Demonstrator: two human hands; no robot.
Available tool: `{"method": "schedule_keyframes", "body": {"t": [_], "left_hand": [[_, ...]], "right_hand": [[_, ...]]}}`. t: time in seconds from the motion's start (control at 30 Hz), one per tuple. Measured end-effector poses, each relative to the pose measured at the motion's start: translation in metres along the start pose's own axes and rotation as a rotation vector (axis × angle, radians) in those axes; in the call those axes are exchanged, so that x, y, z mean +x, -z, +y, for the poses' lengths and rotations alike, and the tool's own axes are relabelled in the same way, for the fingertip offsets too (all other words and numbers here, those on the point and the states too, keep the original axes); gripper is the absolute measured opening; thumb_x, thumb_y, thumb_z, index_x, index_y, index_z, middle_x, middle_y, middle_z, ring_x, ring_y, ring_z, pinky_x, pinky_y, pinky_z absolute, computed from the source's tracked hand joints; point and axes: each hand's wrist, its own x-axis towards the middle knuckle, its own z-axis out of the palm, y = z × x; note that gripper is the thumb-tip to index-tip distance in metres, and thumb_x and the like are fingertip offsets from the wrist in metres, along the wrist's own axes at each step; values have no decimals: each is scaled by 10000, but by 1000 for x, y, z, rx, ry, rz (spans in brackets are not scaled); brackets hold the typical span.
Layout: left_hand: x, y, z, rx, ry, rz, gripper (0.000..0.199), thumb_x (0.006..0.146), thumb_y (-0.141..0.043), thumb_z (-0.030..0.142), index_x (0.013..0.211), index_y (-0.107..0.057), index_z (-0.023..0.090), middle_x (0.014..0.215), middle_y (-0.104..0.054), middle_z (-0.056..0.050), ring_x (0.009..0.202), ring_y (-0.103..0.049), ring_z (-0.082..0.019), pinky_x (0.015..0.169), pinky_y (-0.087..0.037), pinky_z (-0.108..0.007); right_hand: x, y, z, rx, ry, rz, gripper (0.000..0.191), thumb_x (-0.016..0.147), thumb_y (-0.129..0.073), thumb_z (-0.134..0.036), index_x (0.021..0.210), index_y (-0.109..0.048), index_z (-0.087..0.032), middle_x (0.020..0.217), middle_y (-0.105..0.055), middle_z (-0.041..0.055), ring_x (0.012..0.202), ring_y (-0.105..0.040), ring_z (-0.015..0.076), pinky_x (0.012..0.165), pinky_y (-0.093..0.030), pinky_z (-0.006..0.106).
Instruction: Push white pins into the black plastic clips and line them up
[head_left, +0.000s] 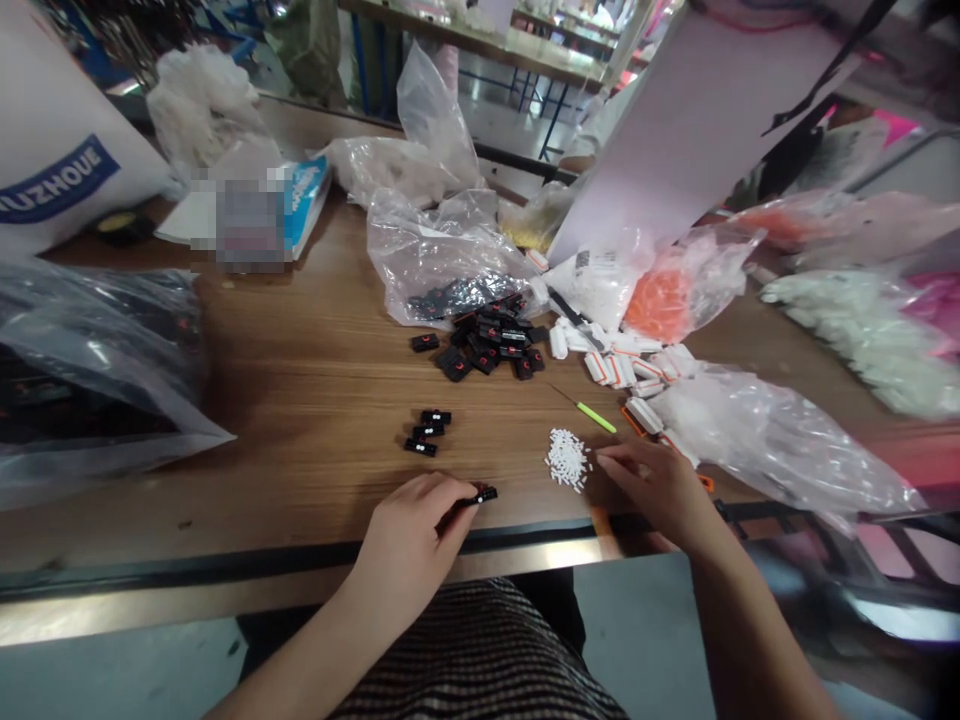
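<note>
Head view: left hand (417,530) clamps a small, blocky black piece (485,495) between thumb and fingers at the wood-grain table's (300,400) near edge. Right hand (656,490), fingertips nearly together, sits just beside loose white rod-shaped bits (568,460). Glossy black pieces (495,340) lie heaped beyond.

Beyond the wooden table (300,350), I see blue-legged benches (487,40) on a shiny grey floor (495,105), with pink light towards the right.

Below the worktop (300,370) edge, a finely checked dark-and-pale garment (487,665) shows beside black cloth (556,600); left hand (412,525), right hand (656,485) and forearms are bare.
</note>
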Motion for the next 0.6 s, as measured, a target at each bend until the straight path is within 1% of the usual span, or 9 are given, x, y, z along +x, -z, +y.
{"method": "schedule_keyframes", "body": {"t": [0.07, 0.17, 0.27, 0.37, 0.43, 0.5, 0.6], "left_hand": [[0, 0, 0, 4, 8, -2, 105, 892, -635, 154, 954, -686, 223, 866, -709, -11, 767, -666, -180, 748, -564, -344], [0, 0, 0, 6, 22, -10, 108, 887, -646, 151, 956, -685, 225, 876, -710, -5, 766, -664, -179, 746, -558, -343], [1, 0, 2, 10, 31, -22, 114, 880, -654, 140, 949, -686, 226, 865, -707, 0, 759, -660, -179, 732, -551, -339], [1, 0, 3, 7, 39, -20, 117, 879, -655, 137, 945, -689, 227, 864, -708, 3, 757, -659, -177, 734, -549, -337], [0, 1, 3, 5, 41, -13, 120, 876, -658, 135, 945, -691, 227, 868, -709, 2, 755, -658, -175, 733, -549, -335], [0, 1, 2, 4, 40, -11, 122, 874, -663, 132, 947, -690, 226, 872, -710, 1, 754, -657, -176, 732, -548, -336], [0, 0, 1, -3, 36, -14, 126, 872, -669, 128, 952, -683, 224, 883, -709, 0, 766, -655, -178, 738, -544, -339]], "right_hand": [[-1, 1, 3, 41, 35, -27, 215, 910, -601, -350, 889, -778, -229, 893, -769, 45, 792, -702, 213, 721, -528, 346], [0, -2, -1, 37, 118, -29, 196, 914, -609, -325, 871, -775, -229, 865, -761, 47, 786, -695, 205, 745, -523, 349], [-2, -5, -4, -19, 178, 3, 200, 924, -609, -336, 866, -768, -230, 853, -748, 50, 791, -682, 203, 762, -507, 357], [-4, -5, -4, -123, 226, 29, 207, 928, -600, -336, 843, -752, -226, 831, -732, 49, 791, -658, 205, 773, -475, 368], [-5, -4, -5, -183, 230, 22, 220, 928, -586, -326, 794, -727, -222, 787, -711, 41, 755, -634, 198, 756, -450, 365], [-5, -3, -9, -194, 214, 9, 239, 926, -578, -326, 748, -696, -219, 754, -693, 36, 720, -615, 193, 731, -434, 358], [-6, -5, -28, -99, 195, 54, 226, 922, -589, -339, 748, -676, -226, 777, -696, 36, 736, -623, 202, 738, -433, 364]]}}
